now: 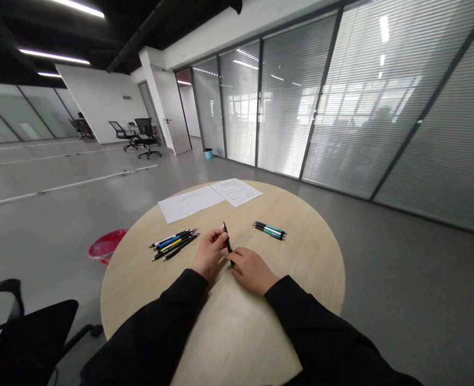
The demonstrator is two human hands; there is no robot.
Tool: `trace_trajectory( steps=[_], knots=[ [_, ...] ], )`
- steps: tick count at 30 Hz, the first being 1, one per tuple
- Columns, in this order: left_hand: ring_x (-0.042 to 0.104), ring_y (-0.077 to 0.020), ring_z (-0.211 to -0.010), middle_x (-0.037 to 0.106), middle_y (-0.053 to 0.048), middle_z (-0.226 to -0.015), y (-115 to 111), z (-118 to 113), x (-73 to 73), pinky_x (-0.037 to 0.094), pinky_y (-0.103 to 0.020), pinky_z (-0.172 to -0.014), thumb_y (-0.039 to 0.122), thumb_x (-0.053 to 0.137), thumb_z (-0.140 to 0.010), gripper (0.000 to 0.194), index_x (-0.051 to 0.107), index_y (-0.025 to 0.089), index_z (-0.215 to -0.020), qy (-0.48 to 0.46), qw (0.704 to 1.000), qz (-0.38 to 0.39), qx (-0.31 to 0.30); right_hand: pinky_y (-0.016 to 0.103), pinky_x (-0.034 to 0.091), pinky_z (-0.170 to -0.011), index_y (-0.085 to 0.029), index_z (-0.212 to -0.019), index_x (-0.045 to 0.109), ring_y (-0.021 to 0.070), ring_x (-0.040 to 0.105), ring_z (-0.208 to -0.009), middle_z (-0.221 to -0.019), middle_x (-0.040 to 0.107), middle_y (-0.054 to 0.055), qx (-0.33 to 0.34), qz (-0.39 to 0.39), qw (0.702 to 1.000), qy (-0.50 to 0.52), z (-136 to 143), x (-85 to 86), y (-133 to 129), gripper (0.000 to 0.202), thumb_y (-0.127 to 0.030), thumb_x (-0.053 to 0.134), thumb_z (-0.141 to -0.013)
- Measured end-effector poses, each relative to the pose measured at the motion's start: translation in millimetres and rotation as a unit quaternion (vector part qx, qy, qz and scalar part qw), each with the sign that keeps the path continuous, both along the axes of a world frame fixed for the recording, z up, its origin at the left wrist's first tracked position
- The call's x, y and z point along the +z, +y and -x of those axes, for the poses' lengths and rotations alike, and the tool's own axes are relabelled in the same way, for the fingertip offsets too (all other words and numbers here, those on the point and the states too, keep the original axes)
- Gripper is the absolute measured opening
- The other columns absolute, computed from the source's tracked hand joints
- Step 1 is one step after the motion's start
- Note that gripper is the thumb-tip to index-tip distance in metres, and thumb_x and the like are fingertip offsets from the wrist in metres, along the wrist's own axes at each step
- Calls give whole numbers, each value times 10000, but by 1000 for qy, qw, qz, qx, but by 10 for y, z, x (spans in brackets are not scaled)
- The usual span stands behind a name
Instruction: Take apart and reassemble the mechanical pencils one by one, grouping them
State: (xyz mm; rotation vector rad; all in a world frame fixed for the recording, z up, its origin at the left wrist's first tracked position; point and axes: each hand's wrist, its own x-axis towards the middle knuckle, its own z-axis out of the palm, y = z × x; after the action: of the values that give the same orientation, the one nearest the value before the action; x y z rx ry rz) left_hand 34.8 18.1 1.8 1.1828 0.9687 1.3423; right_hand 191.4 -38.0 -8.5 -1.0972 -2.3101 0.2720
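Observation:
A black pen (227, 244) stands tilted between my hands over the middle of the round wooden table (237, 332). My left hand (210, 252) pinches its upper part with thumb and fingers. The fingers of my right hand (250, 267) close on its lower end. Left of my hands lies a loose pile of several pens (174, 244), black, blue, yellow and white. To the right, a small group of green and black pens (269, 230) lies side by side.
Two printed paper sheets (192, 203) lie at the table's far edge. A red bin (107, 245) stands on the floor at the left, with a black chair (28, 338) nearer. Farther off are a blue bin (208, 154) and glass partitions.

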Motion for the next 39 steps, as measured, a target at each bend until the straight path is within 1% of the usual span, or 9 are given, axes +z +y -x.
trace_trajectory(
  steps=[4,9,12,18,26,35,39],
  knots=[
    [545,-125,-658,601,4,-727,-13,18,16,452,-253,-639,445,820,-663,359,654,164,-812,-3,1000,4,-2,293,437,-867,-207,-1113,632,196,584,-961,-1009,626,58,4,11,1000,5,2,0,-11,292,-94,610,-845],
    [539,-128,-637,596,-3,-726,-8,54,29,451,-265,-618,483,810,-666,419,718,154,-909,11,1000,6,6,276,424,-797,-217,-1165,617,189,599,-873,-927,650,42,-3,15,1000,-7,0,11,-23,297,-137,602,-878],
    [550,-132,-649,600,-9,-729,-10,63,34,459,-266,-629,489,802,-679,416,727,148,-907,10,1000,7,6,274,417,-790,-211,-1173,605,193,608,-880,-930,666,49,-1,9,1000,-17,6,11,-22,292,-136,580,-892],
    [598,-156,-735,653,-52,-802,-37,41,56,480,-269,-680,462,809,-686,407,741,140,-927,5,1000,16,-5,283,422,-798,-196,-1138,601,205,611,-901,-947,674,65,7,0,999,-31,22,3,-26,260,-134,582,-887],
    [620,-165,-781,680,-64,-810,-30,68,52,495,-298,-766,435,829,-668,435,754,125,-964,-25,999,32,-29,287,434,-831,-208,-1085,625,197,592,-924,-954,636,49,26,5,1000,13,17,-13,-11,271,-70,586,-855],
    [637,-177,-786,693,-77,-816,-37,60,38,501,-323,-783,431,827,-680,412,761,125,-948,-17,998,33,-45,277,426,-788,-192,-991,656,183,595,-864,-906,652,42,32,3,999,16,11,-12,-7,160,-88,605,-880],
    [637,-176,-778,692,-80,-820,-48,64,41,501,-325,-776,427,817,-696,403,757,124,-954,-14,998,32,-48,271,422,-768,-192,-979,659,179,594,-844,-894,648,38,26,1,1000,11,12,-9,-12,150,-91,607,-882]
  ],
)
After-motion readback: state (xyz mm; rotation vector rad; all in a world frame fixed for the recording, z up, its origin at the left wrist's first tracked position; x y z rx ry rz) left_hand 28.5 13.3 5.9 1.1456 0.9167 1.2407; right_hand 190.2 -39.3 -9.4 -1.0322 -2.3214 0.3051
